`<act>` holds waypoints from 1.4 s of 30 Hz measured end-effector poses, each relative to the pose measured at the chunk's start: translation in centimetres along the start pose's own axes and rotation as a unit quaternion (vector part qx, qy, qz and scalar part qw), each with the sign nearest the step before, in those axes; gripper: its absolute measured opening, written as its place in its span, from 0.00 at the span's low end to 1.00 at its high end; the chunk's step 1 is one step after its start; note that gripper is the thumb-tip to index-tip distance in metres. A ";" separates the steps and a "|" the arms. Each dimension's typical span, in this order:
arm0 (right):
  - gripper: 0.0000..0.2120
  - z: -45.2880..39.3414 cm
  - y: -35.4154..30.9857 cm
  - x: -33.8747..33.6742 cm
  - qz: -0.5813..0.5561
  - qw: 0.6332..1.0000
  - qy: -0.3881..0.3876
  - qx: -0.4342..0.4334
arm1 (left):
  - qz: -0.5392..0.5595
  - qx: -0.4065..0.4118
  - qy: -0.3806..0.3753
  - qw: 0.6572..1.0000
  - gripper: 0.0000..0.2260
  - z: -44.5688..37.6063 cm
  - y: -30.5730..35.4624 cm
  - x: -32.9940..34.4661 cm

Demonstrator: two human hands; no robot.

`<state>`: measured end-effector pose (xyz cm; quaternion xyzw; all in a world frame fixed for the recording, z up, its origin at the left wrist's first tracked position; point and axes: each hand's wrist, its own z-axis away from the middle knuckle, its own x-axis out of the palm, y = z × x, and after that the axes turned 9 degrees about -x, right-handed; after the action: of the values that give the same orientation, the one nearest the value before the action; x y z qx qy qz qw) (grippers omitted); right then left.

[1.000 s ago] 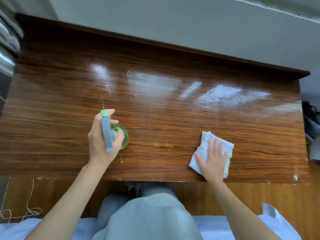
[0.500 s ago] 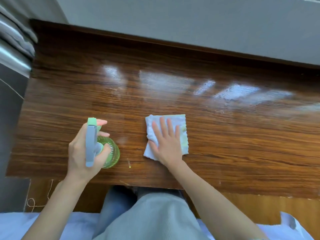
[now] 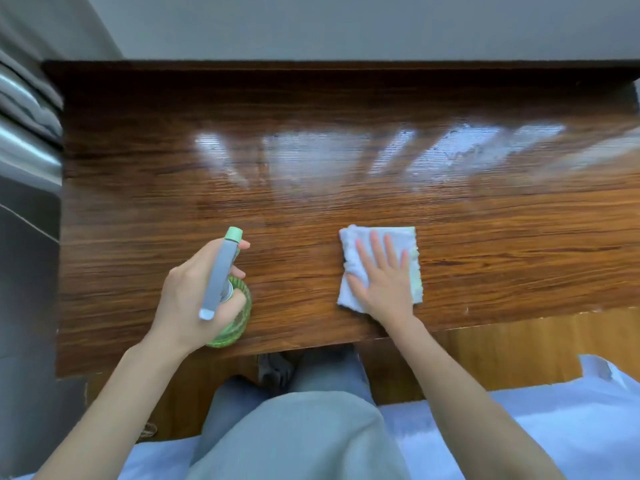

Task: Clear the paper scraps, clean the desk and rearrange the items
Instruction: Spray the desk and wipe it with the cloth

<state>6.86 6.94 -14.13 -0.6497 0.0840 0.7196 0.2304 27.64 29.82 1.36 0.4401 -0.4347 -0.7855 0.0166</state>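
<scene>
1. The left hand (image 3: 194, 299) curls round a green spray bottle (image 3: 232, 318), forefinger out by the grey nozzle head; the fingers hide most of the bottle's neck.
2. The right hand (image 3: 382, 280) lies flat, fingers straight and spread, pressing a folded white cloth (image 3: 412, 251) onto the wooden surface (image 3: 346, 174); the palm covers the cloth's middle.
3. Beyond both hands, pale glare streaks the surface, so I cannot tell wet from dry.
4. Below the wrists, grey-clad knees hide the floor.
</scene>
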 end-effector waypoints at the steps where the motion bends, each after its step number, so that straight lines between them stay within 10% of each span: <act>1: 0.30 0.0 3.1 -0.7 0.009 0.998 -0.005 0.062 | -0.005 0.004 -0.009 1.000 0.24 -0.1 0.1 0.1; 7: 0.34 0.9 5.0 -1.4 -0.015 0.969 0.015 0.245 | -0.021 0.031 -0.048 0.998 0.24 -0.2 0.7 0.9; 15: 0.33 3.3 -16.6 3.4 -0.045 0.991 -0.026 -0.120 | -0.013 0.019 -0.071 0.997 0.23 -0.4 1.6 1.2; 20: 0.30 3.3 -15.3 4.3 -0.047 0.978 -0.002 -0.204 | -0.016 0.025 -0.080 0.996 0.23 -1.2 2.5 1.3; 27: 0.33 7.1 5.4 0.7 0.004 0.995 0.032 0.089 | -0.014 0.012 -0.084 0.996 0.23 -2.5 2.8 2.3; 31: 0.34 4.8 12.6 -1.9 -0.011 0.946 0.004 0.324 | 0.004 0.010 -0.085 0.996 0.23 -3.0 2.9 2.7; 35: 0.38 0.2 13.6 -3.0 -0.038 0.922 0.043 0.383 | 0.023 -0.018 -0.089 0.996 0.23 -3.7 2.9 2.5; 42: 0.32 -4.9 -2.8 0.0 -0.004 0.999 0.034 -0.005 | 0.011 -0.039 -0.089 0.995 0.23 -6.4 4.3 2.7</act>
<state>12.51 7.38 -14.34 -0.6751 0.0854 0.6965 0.2275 28.98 21.77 1.07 0.3628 -0.4080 -0.8378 0.0039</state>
